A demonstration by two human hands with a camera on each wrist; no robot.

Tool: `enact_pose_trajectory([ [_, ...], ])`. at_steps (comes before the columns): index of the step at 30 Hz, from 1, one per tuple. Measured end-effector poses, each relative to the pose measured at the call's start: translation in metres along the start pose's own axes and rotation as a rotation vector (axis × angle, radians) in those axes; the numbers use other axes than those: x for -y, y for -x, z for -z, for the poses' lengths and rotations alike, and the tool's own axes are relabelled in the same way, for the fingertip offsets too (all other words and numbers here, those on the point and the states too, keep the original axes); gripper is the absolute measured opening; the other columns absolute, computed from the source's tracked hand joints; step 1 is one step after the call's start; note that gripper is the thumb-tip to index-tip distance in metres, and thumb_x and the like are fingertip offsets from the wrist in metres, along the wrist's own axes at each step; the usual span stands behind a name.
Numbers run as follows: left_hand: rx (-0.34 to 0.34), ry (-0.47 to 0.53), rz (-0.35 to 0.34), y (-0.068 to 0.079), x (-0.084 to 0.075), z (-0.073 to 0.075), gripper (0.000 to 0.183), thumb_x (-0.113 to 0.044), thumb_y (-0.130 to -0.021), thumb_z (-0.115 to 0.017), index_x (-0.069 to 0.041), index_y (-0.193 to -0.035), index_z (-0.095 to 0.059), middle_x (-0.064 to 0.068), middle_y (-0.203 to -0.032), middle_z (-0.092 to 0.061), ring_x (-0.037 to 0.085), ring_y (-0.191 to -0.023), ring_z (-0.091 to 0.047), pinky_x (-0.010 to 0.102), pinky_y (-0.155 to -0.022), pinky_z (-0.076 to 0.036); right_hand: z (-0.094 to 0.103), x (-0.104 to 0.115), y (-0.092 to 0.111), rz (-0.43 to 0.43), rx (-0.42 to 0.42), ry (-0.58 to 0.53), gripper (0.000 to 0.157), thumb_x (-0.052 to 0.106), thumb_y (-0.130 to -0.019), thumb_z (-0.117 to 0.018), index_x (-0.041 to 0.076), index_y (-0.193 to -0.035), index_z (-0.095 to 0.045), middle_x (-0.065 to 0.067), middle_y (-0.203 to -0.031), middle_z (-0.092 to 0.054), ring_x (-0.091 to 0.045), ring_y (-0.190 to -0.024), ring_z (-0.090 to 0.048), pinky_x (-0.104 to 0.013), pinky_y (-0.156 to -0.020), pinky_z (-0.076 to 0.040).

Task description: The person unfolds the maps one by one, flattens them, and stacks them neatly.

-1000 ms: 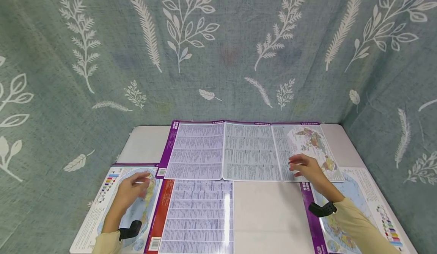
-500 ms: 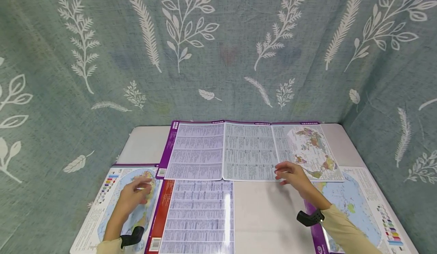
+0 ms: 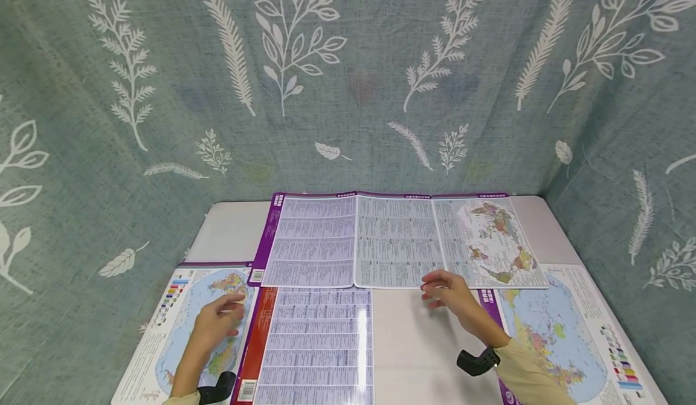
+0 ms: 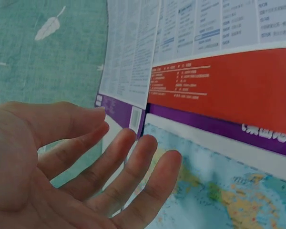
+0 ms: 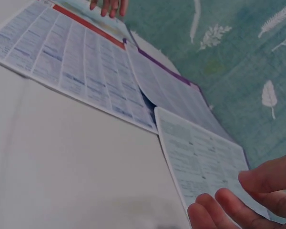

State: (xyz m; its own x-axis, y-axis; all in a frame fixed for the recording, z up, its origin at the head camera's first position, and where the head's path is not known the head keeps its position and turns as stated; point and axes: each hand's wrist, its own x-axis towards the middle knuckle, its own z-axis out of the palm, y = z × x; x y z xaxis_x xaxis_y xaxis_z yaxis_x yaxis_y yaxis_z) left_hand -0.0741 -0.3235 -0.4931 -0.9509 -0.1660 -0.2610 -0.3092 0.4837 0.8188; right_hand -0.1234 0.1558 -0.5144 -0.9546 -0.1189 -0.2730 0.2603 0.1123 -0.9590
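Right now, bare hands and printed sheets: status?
Left bare hand empty, above left blue map sheet; right bare hand empty. Long purple-edged text sheet overlapping right blue map sheet.

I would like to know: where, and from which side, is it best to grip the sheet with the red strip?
Probably pinch the sheet with the red strip by its right edge, approaching from the right with the right hand. It looks thin and flat; that long, straight edge borders visible table, while its red side meets the left map sheet.
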Motion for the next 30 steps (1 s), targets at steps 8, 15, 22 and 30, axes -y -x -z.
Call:
enact_pose_trajectory([
  [8, -0.011, -0.039, 0.001, 0.001, 0.000, -0.011, 0.036, -0.013, -0.093, -0.059, 0.002, -0.126, -0.055, 0.021, -0.111, -0.060, 0.031, -0.094, -0.063, 0.034, -0.062, -0.056, -0.019, -0.009, 0.002, -0.022, 0.036, -0.016, 0.027, -0.004, -0.085, -0.057, -0.013, -0.110, -0.055, -0.026, -0.096, -0.061, -0.029, -0.081, -0.066, -0.038, -0.067, -0.056],
  [15, -0.018, -0.121, 0.029, 0.002, 0.001, -0.017, 0.037, -0.015, -0.092, -0.059, 0.004, -0.124, -0.055, 0.023, -0.109, -0.060, 0.033, -0.093, -0.063, 0.033, -0.061, -0.055, -0.035, -0.012, 0.005, -0.027, 0.066, -0.034, 0.027, -0.003, -0.084, -0.057, -0.013, -0.109, -0.055, -0.025, -0.094, -0.062, -0.030, -0.081, -0.065, -0.039, -0.067, -0.056],
  [22, -0.046, -0.146, 0.040, 0.002, 0.006, -0.023, 0.035, -0.013, -0.091, -0.059, 0.004, -0.121, -0.057, 0.023, -0.106, -0.062, 0.028, -0.087, -0.063, 0.032, -0.059, -0.054, -0.053, -0.014, 0.010, -0.022, 0.124, -0.061, 0.028, 0.000, -0.087, -0.057, -0.015, -0.111, -0.053, -0.026, -0.096, -0.063, -0.032, -0.084, -0.066, -0.040, -0.070, -0.056],
  [30, -0.068, -0.175, 0.068, 0.003, 0.005, -0.029, 0.037, -0.015, -0.089, -0.062, 0.004, -0.120, -0.057, 0.021, -0.105, -0.062, 0.031, -0.091, -0.062, 0.031, -0.060, -0.052, -0.074, -0.023, 0.014, -0.057, 0.187, -0.117, 0.036, 0.002, -0.085, -0.059, -0.017, -0.115, -0.052, -0.022, -0.099, -0.065, -0.030, -0.087, -0.067, -0.039, -0.073, -0.056],
])
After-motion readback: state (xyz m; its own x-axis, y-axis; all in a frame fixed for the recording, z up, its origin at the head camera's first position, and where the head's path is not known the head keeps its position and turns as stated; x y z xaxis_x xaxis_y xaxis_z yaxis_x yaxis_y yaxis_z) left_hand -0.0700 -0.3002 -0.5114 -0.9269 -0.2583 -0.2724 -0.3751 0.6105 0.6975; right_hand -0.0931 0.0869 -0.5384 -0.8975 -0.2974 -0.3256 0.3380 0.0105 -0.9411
